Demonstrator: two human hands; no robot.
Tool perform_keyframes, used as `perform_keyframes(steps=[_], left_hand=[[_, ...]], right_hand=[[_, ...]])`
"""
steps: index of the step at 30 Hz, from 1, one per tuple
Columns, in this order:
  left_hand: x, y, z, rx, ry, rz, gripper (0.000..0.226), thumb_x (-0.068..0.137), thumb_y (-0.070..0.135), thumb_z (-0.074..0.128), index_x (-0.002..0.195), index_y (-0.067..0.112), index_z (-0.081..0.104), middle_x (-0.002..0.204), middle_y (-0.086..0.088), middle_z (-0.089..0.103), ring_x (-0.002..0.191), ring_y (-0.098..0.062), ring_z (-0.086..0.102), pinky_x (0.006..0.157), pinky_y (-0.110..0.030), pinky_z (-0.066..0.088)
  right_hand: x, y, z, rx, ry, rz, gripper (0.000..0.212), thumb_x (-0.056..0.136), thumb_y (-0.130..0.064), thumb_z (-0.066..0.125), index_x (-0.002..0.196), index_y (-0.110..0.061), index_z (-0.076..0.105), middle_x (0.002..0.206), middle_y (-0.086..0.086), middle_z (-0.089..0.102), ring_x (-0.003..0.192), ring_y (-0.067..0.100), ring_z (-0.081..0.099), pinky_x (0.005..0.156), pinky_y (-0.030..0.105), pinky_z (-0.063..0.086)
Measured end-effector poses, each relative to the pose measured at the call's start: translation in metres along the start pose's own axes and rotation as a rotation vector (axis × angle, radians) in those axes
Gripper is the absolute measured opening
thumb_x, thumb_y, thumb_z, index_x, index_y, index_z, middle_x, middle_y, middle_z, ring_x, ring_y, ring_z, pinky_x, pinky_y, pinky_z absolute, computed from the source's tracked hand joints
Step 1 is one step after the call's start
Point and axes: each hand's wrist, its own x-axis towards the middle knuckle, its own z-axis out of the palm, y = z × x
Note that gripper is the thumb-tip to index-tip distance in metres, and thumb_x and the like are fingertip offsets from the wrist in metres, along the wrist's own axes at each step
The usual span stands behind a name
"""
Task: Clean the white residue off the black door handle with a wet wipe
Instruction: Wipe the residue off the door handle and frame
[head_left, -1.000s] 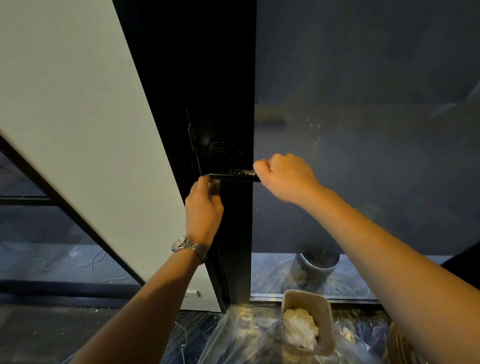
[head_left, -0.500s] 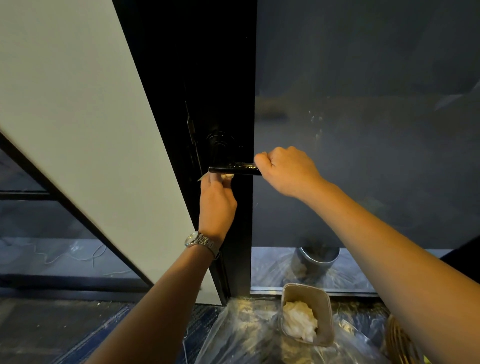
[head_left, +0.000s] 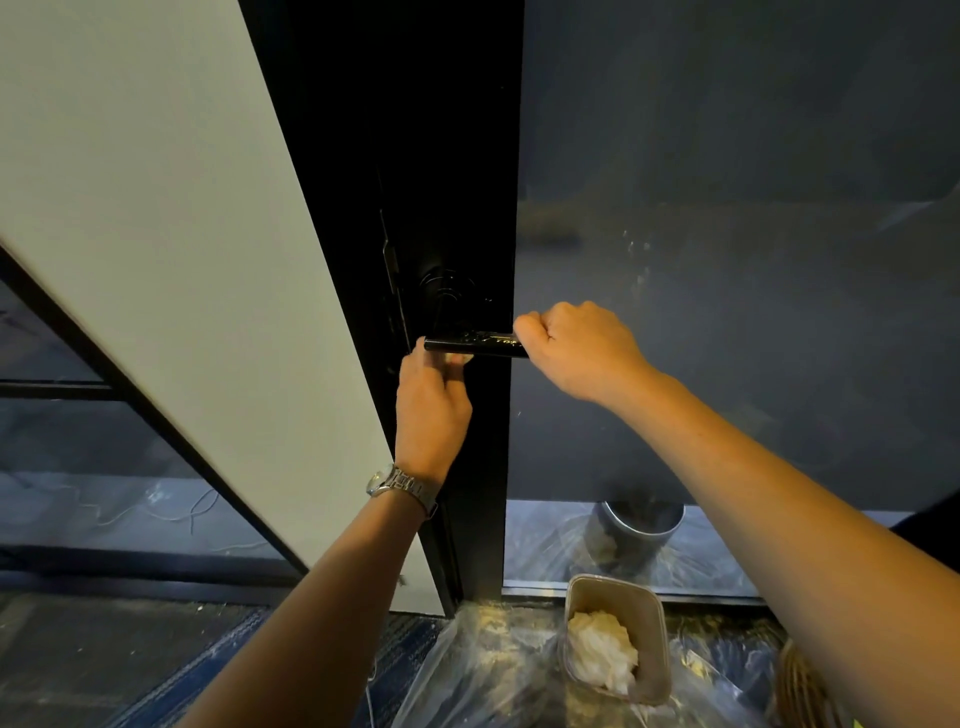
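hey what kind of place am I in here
Probably an office or commercial interior: a black-framed door with a lever handle, large dark glass panels, and carpeted floor.

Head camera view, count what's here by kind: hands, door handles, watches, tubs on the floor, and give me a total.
Hands: 2, left hand and right hand
Door handles: 1, door handle
Watches: 1, watch
Tubs: 1, tub
Total: 5

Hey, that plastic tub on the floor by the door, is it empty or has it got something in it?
Not empty. The tub stands open with no lid, and a crumpled white wad lies inside, filling part of it. Whether the wad is wipes or tissue, I cannot tell.
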Motion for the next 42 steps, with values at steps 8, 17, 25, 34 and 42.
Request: perform_keyframes(steps=[8, 17, 25, 34, 42], left_hand=[[0.007, 0.014, 0.001, -0.210, 0.083, -0.417, 0.011, 0.093, 0.010, 0.045, 0.103, 0.007, 0.044, 0.104, -0.014, 0.054, 0.071, -0.011, 0.050, 0.048, -0.008, 0.040], [0.021, 0.016, -0.028, -0.061, -0.048, -0.245, 0.033, 0.083, -0.005, 0.055, 0.116, 0.000, 0.054, 0.103, -0.017, 0.060, 0.068, -0.014, 0.053, 0.049, -0.006, 0.043], [0.029, 0.026, -0.037, -0.633, -0.002, -0.588, 0.017, 0.091, 0.009, 0.052, 0.100, 0.002, 0.065, 0.081, -0.008, 0.063, 0.078, -0.022, 0.061, 0.066, -0.027, 0.054], [0.021, 0.041, -0.003, -0.972, -0.010, -0.806, 0.021, 0.093, -0.002, 0.041, 0.105, 0.001, 0.058, 0.091, -0.008, 0.060, 0.089, -0.022, 0.060, 0.089, -0.035, 0.049], [0.023, 0.063, 0.008, -1.130, 0.023, -0.830, 0.017, 0.079, 0.006, 0.069, 0.096, 0.003, 0.066, 0.085, -0.007, 0.067, 0.078, -0.019, 0.066, 0.075, -0.028, 0.056]], right_hand=[[0.000, -0.001, 0.000, 0.008, 0.009, 0.013, 0.044, 0.094, -0.025, 0.032, 0.052, -0.010, 0.030, 0.047, 0.003, 0.028, 0.047, 0.018, 0.024, 0.045, 0.030, 0.018], [0.000, 0.000, 0.000, -0.007, 0.003, 0.010, 0.041, 0.093, -0.025, 0.031, 0.055, -0.009, 0.030, 0.049, 0.004, 0.026, 0.049, 0.018, 0.022, 0.046, 0.030, 0.017], [0.001, 0.001, 0.000, -0.005, -0.005, 0.004, 0.041, 0.093, -0.024, 0.032, 0.055, -0.009, 0.032, 0.048, 0.004, 0.027, 0.048, 0.018, 0.023, 0.045, 0.029, 0.017], [0.004, 0.003, 0.003, -0.041, -0.007, -0.016, 0.038, 0.095, -0.023, 0.029, 0.062, -0.008, 0.041, 0.050, 0.003, 0.031, 0.047, 0.017, 0.025, 0.044, 0.028, 0.018], [0.005, 0.006, 0.004, -0.056, 0.007, -0.036, 0.043, 0.096, -0.030, 0.028, 0.060, -0.010, 0.041, 0.051, 0.003, 0.036, 0.048, 0.017, 0.031, 0.044, 0.029, 0.021]])
